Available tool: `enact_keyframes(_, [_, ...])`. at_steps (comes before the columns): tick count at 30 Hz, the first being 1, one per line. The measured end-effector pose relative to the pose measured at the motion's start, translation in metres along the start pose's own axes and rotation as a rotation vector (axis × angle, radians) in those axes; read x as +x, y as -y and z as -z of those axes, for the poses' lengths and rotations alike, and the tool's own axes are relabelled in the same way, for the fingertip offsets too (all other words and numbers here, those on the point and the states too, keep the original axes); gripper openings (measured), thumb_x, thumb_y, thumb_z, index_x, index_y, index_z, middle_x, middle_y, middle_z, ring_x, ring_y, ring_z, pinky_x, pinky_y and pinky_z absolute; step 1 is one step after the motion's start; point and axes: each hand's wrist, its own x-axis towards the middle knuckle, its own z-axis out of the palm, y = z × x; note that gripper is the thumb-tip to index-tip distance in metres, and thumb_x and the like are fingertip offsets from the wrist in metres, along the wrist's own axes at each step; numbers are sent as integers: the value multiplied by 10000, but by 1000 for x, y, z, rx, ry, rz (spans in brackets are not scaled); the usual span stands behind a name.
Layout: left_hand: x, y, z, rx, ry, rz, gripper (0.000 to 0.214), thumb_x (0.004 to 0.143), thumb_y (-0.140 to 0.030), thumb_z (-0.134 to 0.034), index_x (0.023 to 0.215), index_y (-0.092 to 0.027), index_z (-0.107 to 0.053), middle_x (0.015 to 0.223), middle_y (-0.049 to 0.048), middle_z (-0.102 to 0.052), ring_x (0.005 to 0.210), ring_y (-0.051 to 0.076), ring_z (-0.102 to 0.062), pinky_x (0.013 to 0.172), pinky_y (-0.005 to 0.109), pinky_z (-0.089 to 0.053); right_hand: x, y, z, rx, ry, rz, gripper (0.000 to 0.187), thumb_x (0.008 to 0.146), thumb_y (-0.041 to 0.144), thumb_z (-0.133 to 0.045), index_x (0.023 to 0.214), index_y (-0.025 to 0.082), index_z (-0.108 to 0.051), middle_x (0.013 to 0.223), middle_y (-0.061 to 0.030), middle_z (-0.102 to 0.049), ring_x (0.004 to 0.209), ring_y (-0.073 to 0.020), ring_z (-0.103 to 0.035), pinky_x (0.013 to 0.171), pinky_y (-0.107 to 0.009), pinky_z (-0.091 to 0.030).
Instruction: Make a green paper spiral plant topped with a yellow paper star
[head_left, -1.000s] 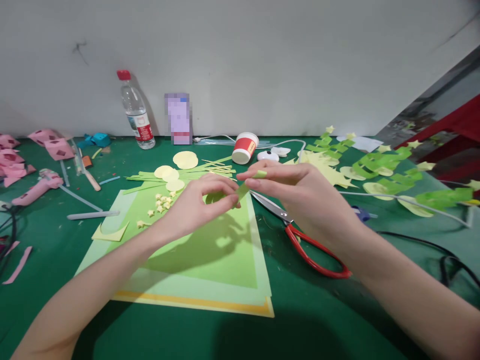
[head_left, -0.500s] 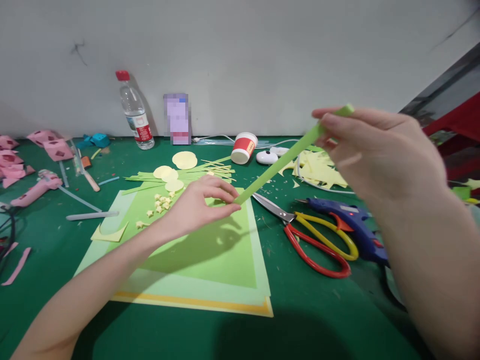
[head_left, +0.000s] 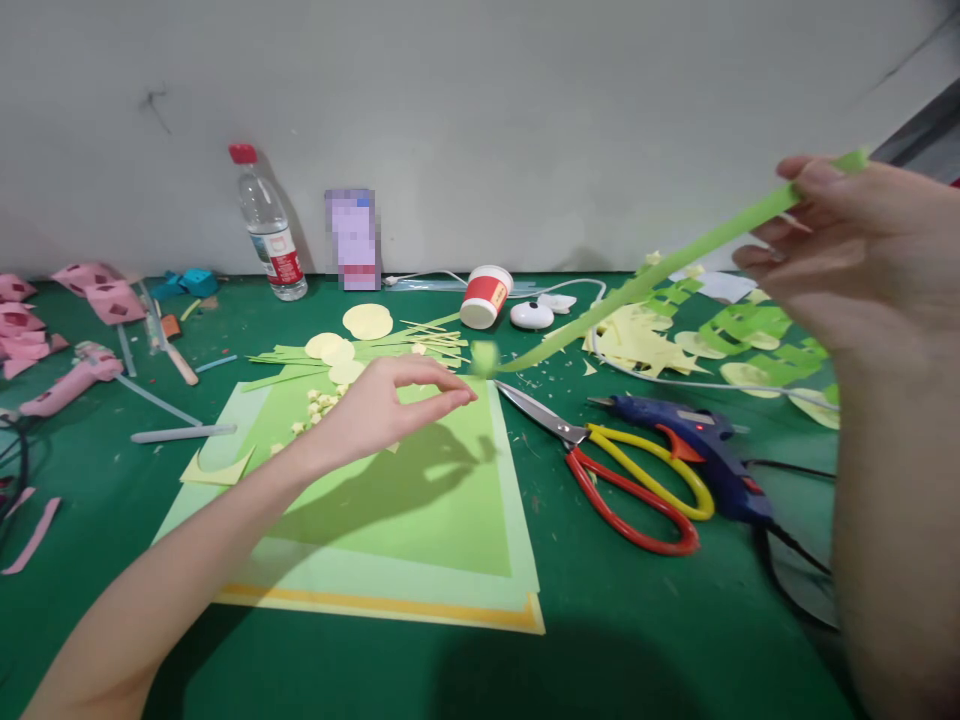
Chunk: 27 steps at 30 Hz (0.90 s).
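Note:
My right hand [head_left: 847,250] is raised at the upper right, with its fingers pinched on the top end of a long green paper strip [head_left: 660,270]. The strip slopes down to the left, and its curled lower end hangs free just beyond my left fingertips. My left hand [head_left: 382,400] hovers over the stacked green paper sheets [head_left: 420,520]. Its thumb and forefinger are slightly apart with nothing between them. Small yellow paper stars [head_left: 322,400] lie on the sheets beside my left hand.
Red-handled scissors [head_left: 630,500], yellow-handled scissors [head_left: 660,470] and a blue glue gun [head_left: 690,440] lie right of the sheets. At the back are a water bottle [head_left: 266,230], a red paper cup [head_left: 480,297], yellow circles [head_left: 367,322] and green leaf cut-outs [head_left: 750,330]. A pink glue gun [head_left: 64,380] and pink paper pieces [head_left: 22,330] lie left.
My right hand has pulled the strip up and to the right, drawing it through my left fingers. The strip's lower end has now slipped out of my left hand.

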Motion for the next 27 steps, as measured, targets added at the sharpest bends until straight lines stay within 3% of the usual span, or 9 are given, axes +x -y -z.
enact_keyframes(4, [1, 6, 1, 0, 78, -16, 271, 830, -408, -524, 811, -195, -689, 933, 37, -685, 872, 176, -604, 814, 340, -486, -11, 2, -10, -19, -2, 65, 170, 676, 55, -662, 550, 169, -670, 758, -19, -670, 556, -35, -464, 503, -333, -283])
enact_keyframes(8, [2, 11, 0, 6, 34, -40, 242, 828, -407, -526, 891, -224, -672, 1035, 23, -654, 1002, 191, -579, 901, 376, -466, -31, 5, -24, -66, 67, 72, 134, 676, 82, -688, 579, 174, -694, 684, -4, -642, 512, -22, -480, 493, -314, -296])
enact_keyframes(14, [-1, 5, -5, -125, -89, -102, 315, 837, -335, -553, 1125, -210, -575, 1258, 56, -551, 1173, 171, -497, 1011, 335, -391, -68, -3, -45, -72, 394, 34, 16, 671, 172, -723, 676, 187, -721, 767, -30, -653, 508, -51, -521, 455, -260, -369])
enact_keyframes(18, [-3, 3, -9, -259, -62, -175, 414, 834, -317, -572, 1233, -241, -491, 1346, 45, -485, 1224, 162, -459, 1021, 311, -381, -88, -12, -55, -105, 583, -50, 68, 680, 256, -722, 726, 207, -715, 757, -12, -638, 548, -72, -555, 466, -231, -437])
enact_keyframes(23, [-6, 0, -10, -239, 22, -77, 243, 752, -379, -658, 932, -216, -656, 1024, 12, -680, 962, 173, -605, 879, 315, -441, -92, -13, -58, -113, 614, -70, 48, 699, 240, -704, 735, 213, -720, 713, 0, -625, 542, -68, -561, 440, -199, -448])
enact_keyframes(27, [-6, -1, -10, -226, -23, 3, 243, 709, -427, -682, 785, -197, -677, 921, 16, -691, 897, 184, -607, 817, 320, -440, -85, -10, -56, -66, 555, -69, 24, 691, 212, -709, 700, 215, -731, 711, 3, -614, 538, -58, -565, 419, -172, -450])
